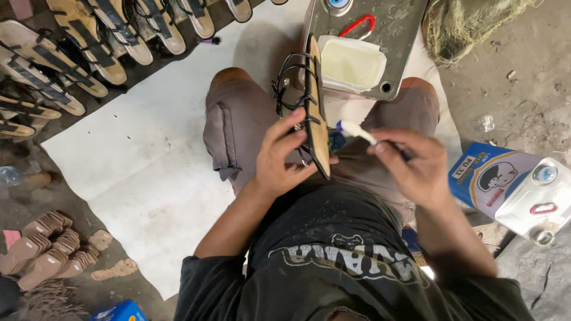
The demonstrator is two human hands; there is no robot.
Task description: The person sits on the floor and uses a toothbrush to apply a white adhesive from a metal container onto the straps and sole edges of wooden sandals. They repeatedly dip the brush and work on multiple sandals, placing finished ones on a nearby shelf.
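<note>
Our left hand (282, 156) grips a strappy sandal (310, 107) on edge — our right hand (416, 166) pinches a brush (357, 129); beyond, a tub (351, 64) of pale glue — white sheet (148, 160) lies left.

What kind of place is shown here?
Probably a small sandal-making workshop: rows of finished sandals lie on the floor, the left hand holds a strapped sandal, and the right hand holds a glue brush.

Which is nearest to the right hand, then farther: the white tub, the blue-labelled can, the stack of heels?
1. Blue-labelled can, just right of the right hand.
2. White tub, ahead on the grey can.
3. Stack of heels, far left on the floor.
</note>
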